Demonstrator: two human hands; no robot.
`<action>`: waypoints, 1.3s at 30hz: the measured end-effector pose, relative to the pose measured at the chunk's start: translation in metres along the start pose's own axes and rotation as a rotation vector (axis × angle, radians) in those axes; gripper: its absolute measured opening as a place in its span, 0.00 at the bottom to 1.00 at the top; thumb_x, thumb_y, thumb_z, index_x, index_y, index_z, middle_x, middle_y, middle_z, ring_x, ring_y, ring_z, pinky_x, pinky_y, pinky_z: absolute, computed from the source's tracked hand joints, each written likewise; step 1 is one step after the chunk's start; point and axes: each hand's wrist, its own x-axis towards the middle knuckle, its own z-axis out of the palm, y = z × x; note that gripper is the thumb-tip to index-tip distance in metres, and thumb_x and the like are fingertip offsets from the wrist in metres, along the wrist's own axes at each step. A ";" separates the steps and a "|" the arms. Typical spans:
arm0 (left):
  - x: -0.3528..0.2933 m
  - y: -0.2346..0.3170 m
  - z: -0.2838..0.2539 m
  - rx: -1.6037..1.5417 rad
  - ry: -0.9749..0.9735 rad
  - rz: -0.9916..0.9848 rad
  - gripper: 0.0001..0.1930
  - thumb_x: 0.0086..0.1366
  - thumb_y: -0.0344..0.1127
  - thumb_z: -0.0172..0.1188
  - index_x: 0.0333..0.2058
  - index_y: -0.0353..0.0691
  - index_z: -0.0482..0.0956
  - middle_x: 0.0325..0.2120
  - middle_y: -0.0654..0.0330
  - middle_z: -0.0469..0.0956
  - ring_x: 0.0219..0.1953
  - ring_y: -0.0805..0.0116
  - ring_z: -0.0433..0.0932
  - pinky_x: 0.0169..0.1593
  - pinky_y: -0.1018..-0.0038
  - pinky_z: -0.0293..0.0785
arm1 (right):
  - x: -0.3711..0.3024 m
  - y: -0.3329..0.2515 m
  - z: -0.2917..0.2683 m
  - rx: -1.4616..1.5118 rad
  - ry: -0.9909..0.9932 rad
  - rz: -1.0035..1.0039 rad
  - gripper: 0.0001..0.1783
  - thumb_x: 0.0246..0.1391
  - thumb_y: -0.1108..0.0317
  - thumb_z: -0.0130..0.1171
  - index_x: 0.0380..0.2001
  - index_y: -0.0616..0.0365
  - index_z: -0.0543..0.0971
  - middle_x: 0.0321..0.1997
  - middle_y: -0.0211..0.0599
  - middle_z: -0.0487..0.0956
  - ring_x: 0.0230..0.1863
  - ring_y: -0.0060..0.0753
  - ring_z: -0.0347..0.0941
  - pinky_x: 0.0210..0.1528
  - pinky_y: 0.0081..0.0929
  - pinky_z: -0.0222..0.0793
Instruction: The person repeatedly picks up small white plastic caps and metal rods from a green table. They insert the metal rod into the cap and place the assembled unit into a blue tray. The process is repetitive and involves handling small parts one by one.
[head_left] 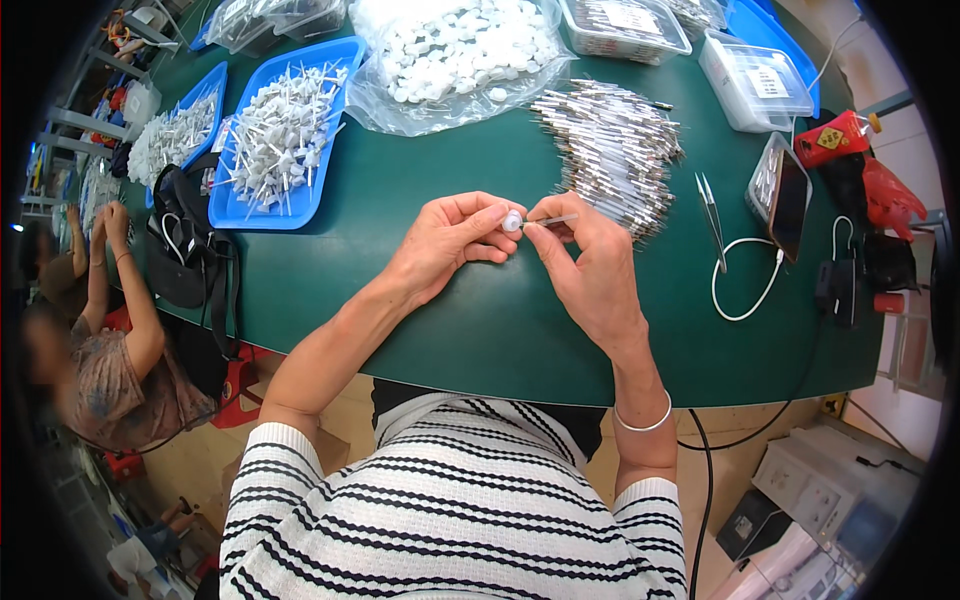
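Observation:
My left hand (462, 236) pinches a small white plastic cap (512, 221) between thumb and fingers above the green table. Facing it, my right hand (585, 262) grips a thin metal rod (552, 220), whose near end meets the cap or lies right against it; I cannot tell whether it is inside. Beyond my right hand lies a large heap of similar thin metal rods (615, 150). A clear plastic bag (385, 115) full of small white caps (455, 55) lies beyond my left hand.
A blue tray (222, 205) of white pieces with stems stands left, near a black bag (180, 260). Tweezers (711, 220), a white cable (722, 312), a phone (791, 210) and a lidded plastic box (755, 85) lie right. Other people (125, 370) sit at left.

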 end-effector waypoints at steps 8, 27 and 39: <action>0.000 0.001 0.000 -0.018 -0.007 -0.013 0.13 0.66 0.38 0.56 0.39 0.33 0.78 0.30 0.59 0.79 0.31 0.76 0.79 0.37 0.82 0.79 | -0.001 0.000 0.002 -0.036 0.016 -0.024 0.06 0.49 0.78 0.61 0.31 0.63 0.74 0.26 0.41 0.77 0.24 0.35 0.75 0.25 0.28 0.69; -0.003 0.000 -0.001 -0.053 0.035 0.003 0.11 0.66 0.34 0.56 0.42 0.33 0.77 0.32 0.59 0.79 0.33 0.75 0.79 0.39 0.82 0.79 | -0.001 0.004 0.007 0.410 -0.061 0.358 0.05 0.54 0.77 0.58 0.34 0.65 0.79 0.31 0.32 0.80 0.32 0.19 0.77 0.38 0.19 0.73; -0.006 0.002 0.001 0.005 0.047 0.086 0.14 0.63 0.30 0.59 0.46 0.32 0.76 0.37 0.58 0.79 0.38 0.74 0.78 0.45 0.79 0.75 | 0.001 0.000 -0.003 0.086 -0.039 0.235 0.06 0.51 0.77 0.60 0.34 0.65 0.79 0.29 0.37 0.79 0.25 0.24 0.74 0.30 0.21 0.70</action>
